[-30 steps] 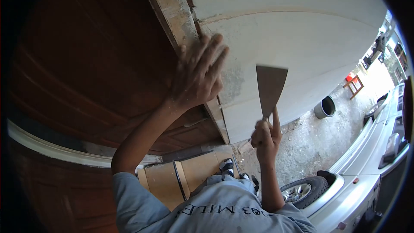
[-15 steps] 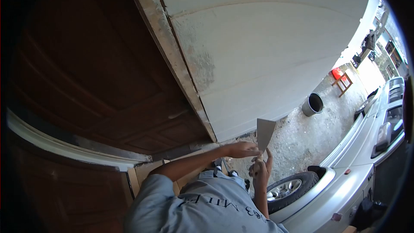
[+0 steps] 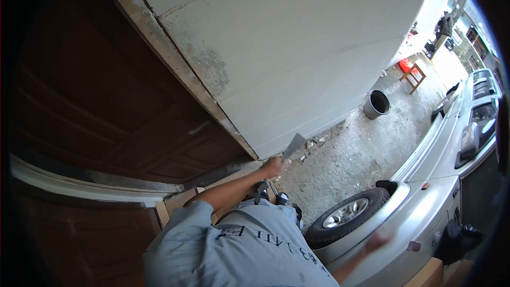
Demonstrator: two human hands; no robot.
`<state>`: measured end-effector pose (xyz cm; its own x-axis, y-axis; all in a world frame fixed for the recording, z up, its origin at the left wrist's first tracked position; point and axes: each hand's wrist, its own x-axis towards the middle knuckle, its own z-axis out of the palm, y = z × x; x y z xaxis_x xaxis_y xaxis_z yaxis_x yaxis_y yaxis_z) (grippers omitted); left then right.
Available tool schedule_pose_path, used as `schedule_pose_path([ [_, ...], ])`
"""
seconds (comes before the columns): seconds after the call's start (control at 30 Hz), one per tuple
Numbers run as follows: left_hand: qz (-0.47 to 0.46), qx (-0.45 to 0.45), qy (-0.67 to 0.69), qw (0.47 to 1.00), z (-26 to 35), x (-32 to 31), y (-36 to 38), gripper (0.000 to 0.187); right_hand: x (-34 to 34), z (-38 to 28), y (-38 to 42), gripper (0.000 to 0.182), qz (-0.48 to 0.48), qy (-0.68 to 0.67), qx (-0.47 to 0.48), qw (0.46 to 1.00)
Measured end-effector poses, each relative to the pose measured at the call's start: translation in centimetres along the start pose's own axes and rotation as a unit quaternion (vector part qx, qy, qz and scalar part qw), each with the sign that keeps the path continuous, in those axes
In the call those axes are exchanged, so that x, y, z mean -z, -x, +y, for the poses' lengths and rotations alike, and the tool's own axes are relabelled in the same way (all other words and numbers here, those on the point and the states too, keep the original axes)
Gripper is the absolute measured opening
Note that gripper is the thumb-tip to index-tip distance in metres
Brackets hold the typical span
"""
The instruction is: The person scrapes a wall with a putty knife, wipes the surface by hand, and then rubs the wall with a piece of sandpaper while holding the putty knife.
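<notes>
My left hand (image 3: 272,167) is closed on the handle of a flat metal scraper (image 3: 294,146), whose wide blade points up and to the right, in front of the foot of the white wall. Out to the right, my right hand (image 3: 377,240) is smeared by motion in front of the silver vehicle's side, so its fingers cannot be made out. The white wall (image 3: 297,48) has a rough grey patch (image 3: 211,67) close to the door frame.
A brown panelled door (image 3: 106,90) stands at the left. On the rough ground are a grey bucket (image 3: 376,104) and a small wooden stool (image 3: 413,77). The silver vehicle (image 3: 425,202) with its wheel (image 3: 348,213) lines the right side.
My hands have come apart: my right hand has left the scraper and swung down to the right. My left hand holds the scraper further left, its blade now tilted. The view has shifted.
</notes>
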<state>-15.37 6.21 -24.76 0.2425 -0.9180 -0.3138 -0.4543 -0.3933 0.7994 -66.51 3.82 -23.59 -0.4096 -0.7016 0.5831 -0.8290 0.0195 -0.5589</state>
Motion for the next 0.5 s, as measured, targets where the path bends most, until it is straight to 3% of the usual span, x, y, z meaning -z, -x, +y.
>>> schedule_pose_path([
  [0.03, 0.086, -0.055, -0.128, 0.987, -2.9, 0.6, 0.4, 0.037, 5.2, -0.2, -3.1, 0.054, 0.072, 0.177, 0.018, 0.981],
  [0.07, 0.078, -0.009, -0.152, 0.985, -5.6, 1.4, 1.1, 0.039, 9.6, 3.9, -4.3, 0.057, 0.100, 0.408, 0.069, 0.905],
  [0.1, 0.071, 0.037, -0.176, 0.981, -8.1, 2.3, 1.9, 0.040, 12.7, 2.7, -5.4, 0.052, 0.186, 0.482, 0.118, 0.848],
  [0.17, 0.070, 0.081, -0.184, 0.977, -12.3, 3.9, 4.4, 0.042, 16.0, 2.9, -4.4, 0.065, 0.109, 0.405, -0.201, 0.885],
  [0.27, 0.105, 0.146, -0.206, 0.962, -17.0, 4.9, 9.0, 0.041, 17.4, 9.1, -1.5, 0.064, -0.086, 0.425, -0.350, 0.830],
  [0.4, 0.122, 0.233, -0.175, 0.949, -19.0, 5.5, 14.0, 0.044, 16.6, 9.2, 0.2, 0.065, -0.028, 0.394, -0.337, 0.855],
  [0.5, 0.164, 0.232, -0.210, 0.935, -20.1, 4.9, 16.8, 0.045, 15.8, 10.7, -0.3, 0.067, 0.016, 0.384, -0.344, 0.857],
])
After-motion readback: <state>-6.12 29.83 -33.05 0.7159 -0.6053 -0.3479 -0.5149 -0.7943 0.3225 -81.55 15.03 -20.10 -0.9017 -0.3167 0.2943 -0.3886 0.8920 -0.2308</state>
